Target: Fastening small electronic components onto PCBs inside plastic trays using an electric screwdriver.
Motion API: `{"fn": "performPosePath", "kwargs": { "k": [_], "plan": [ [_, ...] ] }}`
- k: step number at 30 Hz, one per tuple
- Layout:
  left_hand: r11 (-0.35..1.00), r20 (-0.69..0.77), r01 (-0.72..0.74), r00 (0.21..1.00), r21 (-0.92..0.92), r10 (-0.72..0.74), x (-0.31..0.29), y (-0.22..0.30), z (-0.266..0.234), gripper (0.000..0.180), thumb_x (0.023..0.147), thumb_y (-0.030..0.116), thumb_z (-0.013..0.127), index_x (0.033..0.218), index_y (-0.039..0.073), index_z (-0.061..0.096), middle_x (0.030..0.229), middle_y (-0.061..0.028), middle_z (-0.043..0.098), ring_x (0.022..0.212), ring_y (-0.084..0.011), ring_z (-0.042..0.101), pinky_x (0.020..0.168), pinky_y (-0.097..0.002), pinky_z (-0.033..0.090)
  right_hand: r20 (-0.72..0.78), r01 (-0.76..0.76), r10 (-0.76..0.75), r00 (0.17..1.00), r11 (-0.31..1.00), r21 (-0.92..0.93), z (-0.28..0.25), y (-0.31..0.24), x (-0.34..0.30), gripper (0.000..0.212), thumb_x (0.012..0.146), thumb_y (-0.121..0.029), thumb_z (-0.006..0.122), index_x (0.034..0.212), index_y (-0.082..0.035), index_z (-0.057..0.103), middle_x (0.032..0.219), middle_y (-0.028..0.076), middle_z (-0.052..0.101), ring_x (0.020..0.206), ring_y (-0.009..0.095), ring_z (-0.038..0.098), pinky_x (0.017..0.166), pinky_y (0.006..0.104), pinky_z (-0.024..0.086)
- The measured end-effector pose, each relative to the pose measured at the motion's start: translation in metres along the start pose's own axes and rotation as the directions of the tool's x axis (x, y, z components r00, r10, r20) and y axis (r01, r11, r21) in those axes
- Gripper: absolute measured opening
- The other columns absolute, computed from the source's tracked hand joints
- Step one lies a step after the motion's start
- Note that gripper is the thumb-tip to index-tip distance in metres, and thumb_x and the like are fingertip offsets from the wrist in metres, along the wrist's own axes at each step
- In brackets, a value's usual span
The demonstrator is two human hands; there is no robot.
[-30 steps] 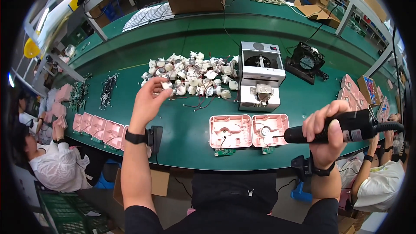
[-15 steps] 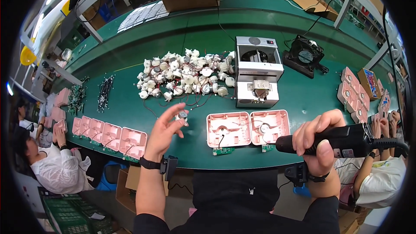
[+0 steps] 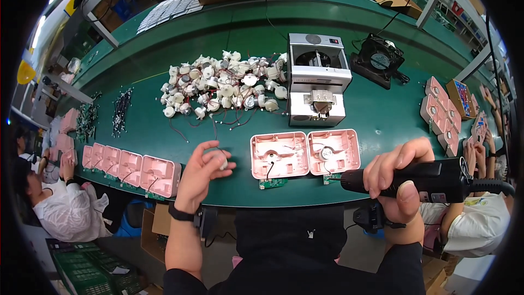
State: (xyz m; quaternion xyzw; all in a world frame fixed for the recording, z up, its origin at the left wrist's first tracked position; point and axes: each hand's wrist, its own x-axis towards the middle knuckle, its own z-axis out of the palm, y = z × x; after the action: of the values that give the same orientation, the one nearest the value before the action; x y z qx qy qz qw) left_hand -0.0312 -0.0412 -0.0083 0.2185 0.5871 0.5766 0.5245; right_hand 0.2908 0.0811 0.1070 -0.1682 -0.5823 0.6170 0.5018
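My left hand (image 3: 199,176) holds a small white round motor (image 3: 218,157) just above the green table's near edge, left of two pink plastic housings (image 3: 304,154) lying side by side. The right housing has a round motor in it; the left one shows a black wire and a small green circuit board at its front. My right hand (image 3: 398,186) grips a black electric screwdriver (image 3: 431,181) lying sideways, its tip pointing left toward the housings' right corner. A heap of white motors (image 3: 221,88) lies farther back.
A grey box-shaped machine (image 3: 316,79) stands behind the housings, a black fan (image 3: 377,61) to its right. A row of pink housings (image 3: 128,166) lines the near left edge, more at the right (image 3: 441,114). Other seated people work at left (image 3: 60,207) and right (image 3: 475,229).
My left hand came back from the motor heap toward me with one white motor in its fingers. The right hand with the screwdriver shifted slightly left and lower.
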Motion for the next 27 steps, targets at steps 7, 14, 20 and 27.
{"fn": "performPosePath", "kwargs": {
  "k": [7,14,20,27],
  "plan": [
    [0.993,-0.083,-0.107,0.990,0.055,0.111,0.000,0.009,-0.013,0.044,0.098,0.009,0.058,0.138,-0.001,0.043,0.120,-0.0142,0.061,0.106,-0.0267,0.066,0.087,-0.0331,0.057,0.024,-0.013,0.013,1.000,1.000,-0.007,0.004,-0.004,-0.004,0.047,0.085,-0.036,0.074,0.100,-0.009,0.040,0.068,0.003,0.051,0.050,0.015,0.052,0.051,0.0303,0.047],
    [0.996,0.060,-0.082,0.995,0.023,0.080,-0.008,0.011,0.017,0.044,0.099,0.008,0.054,0.140,-0.003,0.043,0.122,-0.0128,0.060,0.115,-0.0254,0.062,0.098,-0.0341,0.052,-0.027,-0.010,0.010,1.000,1.000,0.002,0.002,-0.006,-0.009,0.048,0.084,-0.036,0.076,0.099,-0.009,0.039,0.069,0.003,0.051,0.049,0.015,0.051,0.051,0.0302,0.046],
    [0.993,0.234,-0.117,0.966,0.034,0.106,-0.010,0.007,0.036,0.030,0.096,0.011,0.062,0.123,-0.002,0.058,0.124,-0.0116,0.062,0.120,-0.0224,0.059,0.100,-0.0343,0.050,-0.041,-0.016,0.016,0.999,1.000,-0.006,0.000,-0.008,-0.009,0.048,0.083,-0.037,0.076,0.099,-0.009,0.040,0.069,0.003,0.051,0.049,0.015,0.051,0.052,0.0312,0.047],
    [0.583,0.350,-0.528,0.848,0.618,0.398,-0.002,0.000,0.075,0.034,0.078,0.011,0.079,0.107,0.002,0.065,0.118,-0.0094,0.066,0.121,-0.0284,0.058,0.101,-0.0418,0.045,-0.048,-0.041,0.041,0.998,0.999,0.013,0.003,-0.010,-0.012,0.049,0.083,-0.037,0.077,0.098,-0.009,0.040,0.068,0.003,0.051,0.049,0.015,0.051,0.053,0.0315,0.048]
  ]
}}
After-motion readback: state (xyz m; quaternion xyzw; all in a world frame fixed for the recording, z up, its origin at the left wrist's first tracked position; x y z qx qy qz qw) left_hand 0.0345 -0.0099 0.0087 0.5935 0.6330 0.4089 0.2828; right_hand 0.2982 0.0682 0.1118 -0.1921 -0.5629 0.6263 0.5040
